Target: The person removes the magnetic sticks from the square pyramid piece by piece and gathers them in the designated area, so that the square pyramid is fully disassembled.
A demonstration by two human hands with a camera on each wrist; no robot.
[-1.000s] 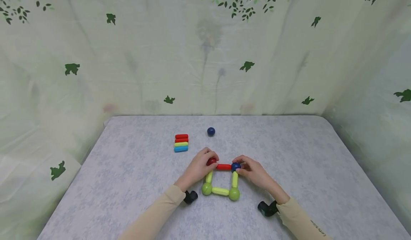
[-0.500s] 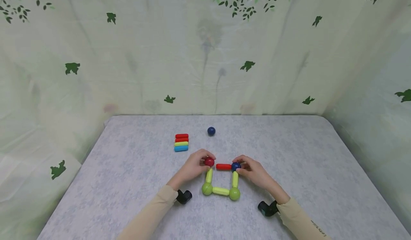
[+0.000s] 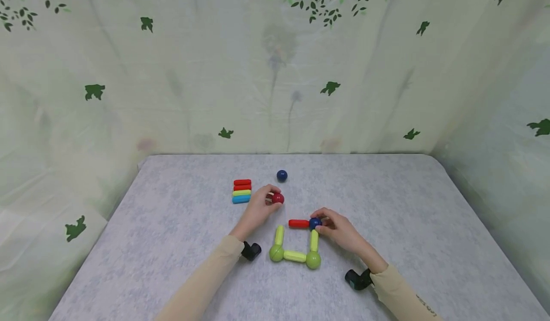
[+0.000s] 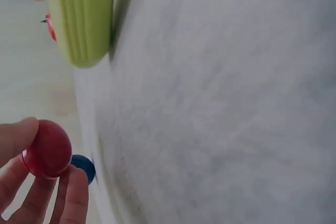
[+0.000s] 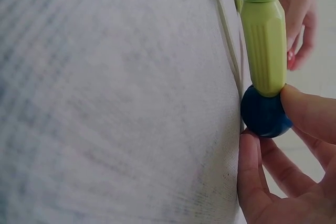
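My left hand [image 3: 258,207] pinches a red ball [image 3: 278,198] between thumb and fingers, off the end of the left yellow-green rod [image 3: 280,235]. In the left wrist view the same red ball [image 4: 48,149] sits against the thumb. My right hand [image 3: 341,230] holds a dark blue ball [image 3: 315,223] at the far right corner of the build. A red rod [image 3: 298,223] points left from that ball, its other end free. The right yellow-green rod [image 5: 266,48] joins the blue ball to a green ball [image 3: 313,260]. A near yellow-green rod [image 3: 294,256] links it to another green ball [image 3: 276,252].
A row of loose rods [image 3: 242,192], red, yellow-green and blue, lies left of my left hand. Another dark blue ball [image 3: 281,176] rests farther back on the table [image 3: 386,192]. A leaf-printed curtain [image 3: 240,72] hangs behind the table's far edge.
The left hand has lifted the red ball away from the red rod and left yellow-green rod, first leftward, then farther back. The right hand stays on the blue ball.
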